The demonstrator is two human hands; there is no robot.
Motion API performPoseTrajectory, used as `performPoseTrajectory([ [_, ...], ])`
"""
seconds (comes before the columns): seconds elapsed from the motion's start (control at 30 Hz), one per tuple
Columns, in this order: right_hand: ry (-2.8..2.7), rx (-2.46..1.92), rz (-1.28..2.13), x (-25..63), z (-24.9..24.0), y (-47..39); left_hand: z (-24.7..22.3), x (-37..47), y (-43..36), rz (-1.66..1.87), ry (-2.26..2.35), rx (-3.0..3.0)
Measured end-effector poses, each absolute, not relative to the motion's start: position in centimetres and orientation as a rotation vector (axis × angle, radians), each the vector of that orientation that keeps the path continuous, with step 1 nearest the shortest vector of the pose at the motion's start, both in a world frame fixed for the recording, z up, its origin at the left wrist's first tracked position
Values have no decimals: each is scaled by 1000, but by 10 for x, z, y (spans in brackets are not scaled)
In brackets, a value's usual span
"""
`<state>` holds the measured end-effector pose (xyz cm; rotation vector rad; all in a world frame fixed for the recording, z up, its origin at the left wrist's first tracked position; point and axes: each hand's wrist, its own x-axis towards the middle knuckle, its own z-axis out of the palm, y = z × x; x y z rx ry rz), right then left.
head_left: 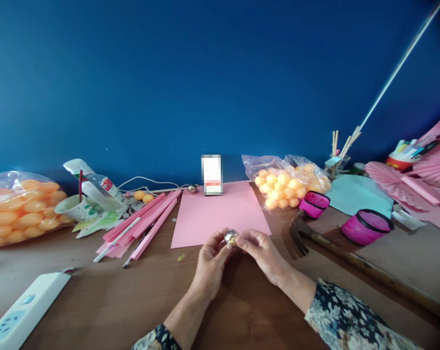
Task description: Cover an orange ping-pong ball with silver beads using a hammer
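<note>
The left hand (210,267) pinches a small, shiny silver ball (230,236) with no visible long axis, low centre in the frame; the right hand's (265,257) fingertips are narrowed at its right edge, their grip unclear. There are two such balls, one near the pink paper sheet's (220,218) far-left corner (192,188), two black-rimmed magenta cups (365,228) and one wooden-handled claw hammer (354,262)

- My left hand (210,257) pinches the silver ball (230,235) from its left.
- My right hand (261,249) bends its fingers at the silver ball's right edge.
</note>
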<state>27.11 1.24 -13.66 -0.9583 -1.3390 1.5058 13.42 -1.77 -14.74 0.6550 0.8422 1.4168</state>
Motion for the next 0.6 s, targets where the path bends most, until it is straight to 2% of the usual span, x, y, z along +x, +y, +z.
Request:
performPoseTrajectory([
  [0.6, -1329, -945, 1508, 271, -136, 13, -151, 133, -17, 1402, 892, 753],
])
